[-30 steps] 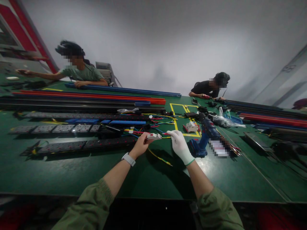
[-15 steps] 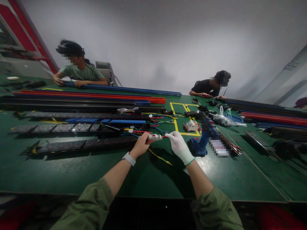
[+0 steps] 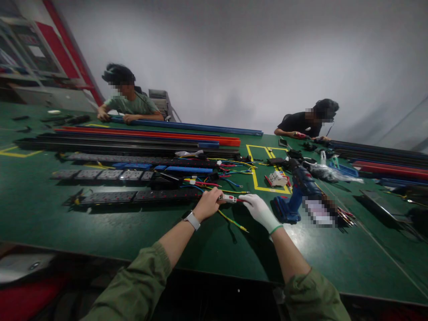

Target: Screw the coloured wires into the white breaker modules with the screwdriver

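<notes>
My bare left hand (image 3: 207, 206), with a watch on its wrist, pinches a small white circuit breaker (image 3: 229, 199) with a red switch. At the breaker's right end, my white-gloved right hand (image 3: 259, 210) grips a short red wire (image 3: 239, 200) that meets it; most of that wire is hidden by the fingers. A long black socket strip (image 3: 140, 196) lies just left of my hands. From near my left hand, a yellow-green wire (image 3: 234, 221) trails forward onto the green table (image 3: 140, 232).
A blue cordless drill (image 3: 297, 191) stands right of my glove. Behind it sit white breakers (image 3: 277, 179) inside yellow tape. More socket strips (image 3: 103, 175), loose wires and long red rails (image 3: 150, 133) lie leftward. Two people work across the table, one holding a blue rail (image 3: 187, 125).
My view has swung left, so the scene sits further right. Both hands keep their hold on the breaker and red wire, with the breaker now lying slightly lower in view.
</notes>
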`<action>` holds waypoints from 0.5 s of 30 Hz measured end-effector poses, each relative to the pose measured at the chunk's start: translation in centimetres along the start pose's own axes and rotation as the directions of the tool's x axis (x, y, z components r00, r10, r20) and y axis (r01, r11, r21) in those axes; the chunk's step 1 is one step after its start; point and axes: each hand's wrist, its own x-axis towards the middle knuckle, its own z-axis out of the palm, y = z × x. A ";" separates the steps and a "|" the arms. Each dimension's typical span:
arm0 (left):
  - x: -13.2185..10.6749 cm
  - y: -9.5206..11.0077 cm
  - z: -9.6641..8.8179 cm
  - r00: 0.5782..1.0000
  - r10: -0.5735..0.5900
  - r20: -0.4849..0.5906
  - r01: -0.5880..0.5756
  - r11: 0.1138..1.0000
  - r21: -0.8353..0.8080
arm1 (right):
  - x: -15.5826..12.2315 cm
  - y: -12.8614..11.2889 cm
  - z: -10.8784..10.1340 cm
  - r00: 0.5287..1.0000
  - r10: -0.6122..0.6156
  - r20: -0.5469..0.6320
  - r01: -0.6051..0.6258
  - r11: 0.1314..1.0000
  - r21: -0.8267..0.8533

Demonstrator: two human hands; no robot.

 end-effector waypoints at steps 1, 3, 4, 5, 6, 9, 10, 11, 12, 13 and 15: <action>0.0 0.0 0.0 1.000 0.002 0.004 -0.003 1.000 0.002 | -0.4 -0.3 -0.9 0.999 -0.011 -0.031 0.011 1.000 0.009; 0.0 0.0 -0.1 1.000 0.002 -0.003 -0.002 1.000 0.008 | -2.1 -0.9 -2.8 0.981 0.021 -0.192 -0.012 0.999 0.047; 0.0 0.0 0.0 1.000 0.005 -0.003 -0.005 1.000 0.011 | -3.3 -1.1 -3.7 0.956 0.062 -0.286 -0.040 0.996 0.084; 0.0 0.0 0.0 1.000 0.007 -0.005 -0.007 1.000 0.014 | -4.7 -1.2 -4.5 0.907 0.147 -0.396 -0.100 0.985 0.138; 0.0 0.0 0.0 1.000 0.008 -0.006 -0.008 1.000 0.017 | -6.3 -1.1 -5.1 0.838 0.254 -0.483 -0.174 0.963 0.205; 0.0 0.0 0.1 1.000 0.004 -0.009 -0.004 1.000 0.023 | -10.3 0.2 -5.9 0.531 0.548 -0.646 -0.352 0.837 0.420; 0.0 0.0 0.1 1.000 0.002 -0.010 -0.002 1.000 0.023 | -11.0 0.9 -6.1 0.452 0.603 -0.657 -0.374 0.797 0.475; 0.0 0.0 0.1 1.000 0.002 -0.011 -0.002 1.000 0.022 | -11.2 1.7 -6.4 0.409 0.641 -0.650 -0.367 0.767 0.525; 0.0 0.0 0.1 1.000 0.002 -0.012 -0.001 1.000 0.021 | -11.1 2.4 -6.8 0.408 0.666 -0.625 -0.338 0.746 0.574; 0.0 0.0 0.0 1.000 0.001 -0.011 -0.001 1.000 0.022 | -10.5 3.2 -7.4 0.431 0.674 -0.600 -0.304 0.735 0.606; 0.0 0.0 0.0 1.000 0.001 -0.011 -0.001 1.000 0.026 | -8.5 4.3 -8.9 0.535 0.653 -0.537 -0.240 0.726 0.644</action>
